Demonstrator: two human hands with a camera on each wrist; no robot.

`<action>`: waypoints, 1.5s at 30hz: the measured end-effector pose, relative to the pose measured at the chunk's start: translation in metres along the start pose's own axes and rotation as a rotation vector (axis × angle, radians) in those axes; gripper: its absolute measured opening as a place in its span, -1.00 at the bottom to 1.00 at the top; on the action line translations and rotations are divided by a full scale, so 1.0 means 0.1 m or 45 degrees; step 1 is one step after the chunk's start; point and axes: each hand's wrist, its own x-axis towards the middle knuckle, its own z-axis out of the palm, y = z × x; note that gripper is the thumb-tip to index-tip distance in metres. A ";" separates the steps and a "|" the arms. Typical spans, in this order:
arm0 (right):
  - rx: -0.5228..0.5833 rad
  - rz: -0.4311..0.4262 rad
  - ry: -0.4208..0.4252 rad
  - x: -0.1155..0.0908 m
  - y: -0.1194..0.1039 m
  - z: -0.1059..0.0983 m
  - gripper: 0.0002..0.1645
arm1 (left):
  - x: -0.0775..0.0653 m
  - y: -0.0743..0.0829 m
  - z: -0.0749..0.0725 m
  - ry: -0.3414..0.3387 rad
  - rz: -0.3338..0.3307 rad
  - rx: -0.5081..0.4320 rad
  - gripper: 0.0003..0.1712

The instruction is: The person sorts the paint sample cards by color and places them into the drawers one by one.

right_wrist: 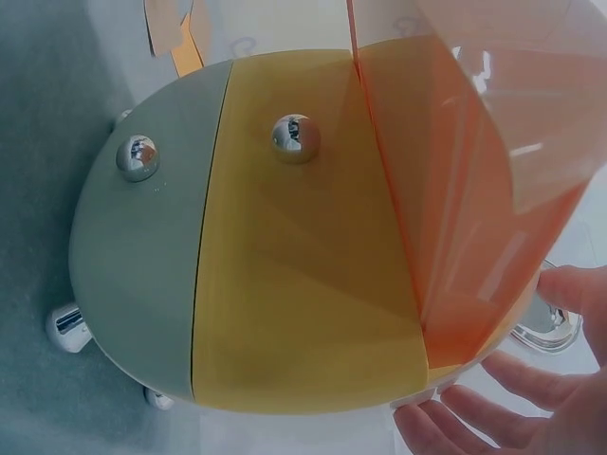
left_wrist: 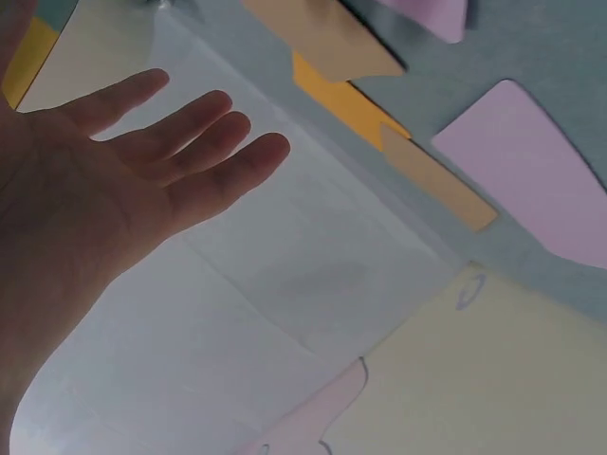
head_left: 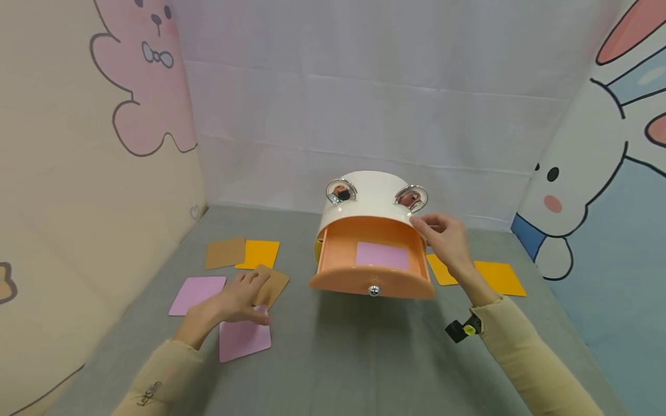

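Note:
A cream frog-shaped drawer cabinet [head_left: 374,190] stands in the middle, with its peach top drawer [head_left: 343,280] pulled out. Inside the drawer lies a pink card [head_left: 382,256]. My right hand [head_left: 444,237] rests its fingertips on the cabinet's right side, the thumb close under the silver eye ring [head_left: 413,198]. Below that drawer are a closed yellow drawer [right_wrist: 303,256] and a grey-green one [right_wrist: 142,256]. My left hand [head_left: 236,297], fingers spread and holding nothing, is over a tan card [head_left: 273,287] and a pink card [head_left: 244,341], partly covering both.
Left on the grey table [head_left: 354,370] lie another pink card [head_left: 195,293], a tan card [head_left: 225,254] and an orange card [head_left: 260,253]. On the right are two orange cards, one [head_left: 499,278] farther out and one [head_left: 441,270] beside the cabinet. Cartoon-printed side walls flank the table.

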 end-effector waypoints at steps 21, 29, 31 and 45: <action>0.023 0.050 -0.053 0.03 0.00 0.09 -0.36 | -0.27 -0.29 0.43 -0.067 -0.118 -0.071 0.17; 0.048 0.047 -0.049 0.03 -0.01 0.09 -0.38 | -0.31 -0.28 0.44 -0.077 -0.173 -0.015 0.26; 0.052 0.047 -0.045 0.03 0.00 0.09 -0.39 | -0.32 -0.27 0.43 -0.098 -0.166 -0.006 0.30; 0.040 0.034 -0.044 0.03 0.01 0.08 -0.39 | -0.33 -0.22 0.47 -0.083 -0.132 0.032 0.28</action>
